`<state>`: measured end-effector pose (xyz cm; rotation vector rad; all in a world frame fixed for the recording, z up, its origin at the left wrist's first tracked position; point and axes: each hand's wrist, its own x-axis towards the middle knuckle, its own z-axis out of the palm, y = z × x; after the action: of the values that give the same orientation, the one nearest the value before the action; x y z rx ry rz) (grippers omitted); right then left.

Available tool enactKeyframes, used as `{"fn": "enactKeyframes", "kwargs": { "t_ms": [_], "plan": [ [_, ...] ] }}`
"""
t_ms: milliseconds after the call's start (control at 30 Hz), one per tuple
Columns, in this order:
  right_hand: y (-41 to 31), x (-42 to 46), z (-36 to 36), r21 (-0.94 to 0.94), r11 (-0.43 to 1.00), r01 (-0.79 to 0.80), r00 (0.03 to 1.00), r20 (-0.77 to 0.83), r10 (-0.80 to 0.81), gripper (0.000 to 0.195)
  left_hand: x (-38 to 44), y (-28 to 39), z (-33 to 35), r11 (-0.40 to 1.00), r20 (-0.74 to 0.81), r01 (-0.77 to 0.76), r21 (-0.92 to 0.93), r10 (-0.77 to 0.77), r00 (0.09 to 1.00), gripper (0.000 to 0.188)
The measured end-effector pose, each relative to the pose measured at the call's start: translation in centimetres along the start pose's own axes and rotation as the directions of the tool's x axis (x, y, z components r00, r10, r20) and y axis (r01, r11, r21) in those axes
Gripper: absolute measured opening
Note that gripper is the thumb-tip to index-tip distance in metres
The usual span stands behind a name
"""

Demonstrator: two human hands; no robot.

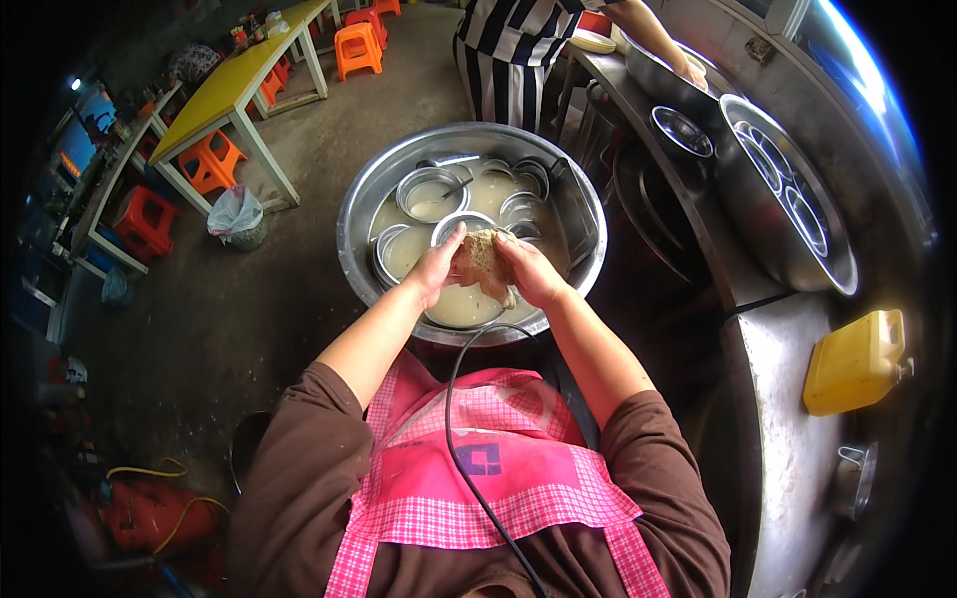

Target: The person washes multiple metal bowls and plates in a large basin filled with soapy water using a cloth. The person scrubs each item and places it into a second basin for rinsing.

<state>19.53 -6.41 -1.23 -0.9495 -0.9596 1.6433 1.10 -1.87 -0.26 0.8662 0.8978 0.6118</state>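
Between them, my left hand [437,270] and my right hand [529,269] hold a wet brownish cloth [482,258], its lower end hanging down. The cloth is over a large metal basin [357,273] of cloudy water. Several metal bowls sit in the water, among them a bowl [434,196] with a spoon [457,188] in it. Another metal bowl [462,221] lies just beyond my fingers, partly hidden by them. A dark rectangular tray or pan [576,205] leans against the basin's right wall.
At right a metal counter [777,351] carries a second basin [837,273] with bowls and a yellow jerrycan [852,362]. A person in striped clothes [516,37] reaches into another basin [643,63]. Left are a yellow table [224,90], plastic stools [211,161] and a lined bin [238,217].
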Motion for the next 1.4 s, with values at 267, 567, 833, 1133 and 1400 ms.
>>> {"fn": "enactKeyframes", "kwargs": {
  "t_ms": [267, 567, 833, 1133, 1400],
  "plan": [
    [0.0, 0.4, -2.1, -0.183, 0.983, 0.023, 0.988, -0.144, -0.050, 0.025, 1.4, -0.9, 0.0, 0.928, -0.055, -0.373, -0.020, 0.371, 0.927, 0.017],
    [0.2, 1.1, -2.4, -0.325, 0.931, 0.167, 0.892, -0.351, -0.283, 0.020, 1.0, -2.1, -0.6, 0.888, -0.182, -0.445, -0.116, 0.421, 0.889, 0.017],
    [-2.5, 0.1, 0.3, -0.247, 0.886, 0.393, 0.802, -0.380, -0.462, 0.036, 0.5, -1.6, -1.3, 0.765, -0.128, -0.607, 0.214, 0.638, 0.759, 0.019],
    [-3.7, -0.5, -0.1, -0.924, 0.326, 0.200, 0.867, 0.012, -0.498, 0.032, 2.0, -1.5, -1.8, 0.443, -0.100, -0.696, 0.565, 0.874, 0.475, 0.022],
    [-5.7, 0.8, 0.4, -0.194, 0.926, 0.324, 0.938, -0.057, -0.341, 0.013, 1.3, 0.7, -0.1, 0.416, -0.063, -0.760, 0.499, 0.892, 0.447, 0.022]
  ]
}}
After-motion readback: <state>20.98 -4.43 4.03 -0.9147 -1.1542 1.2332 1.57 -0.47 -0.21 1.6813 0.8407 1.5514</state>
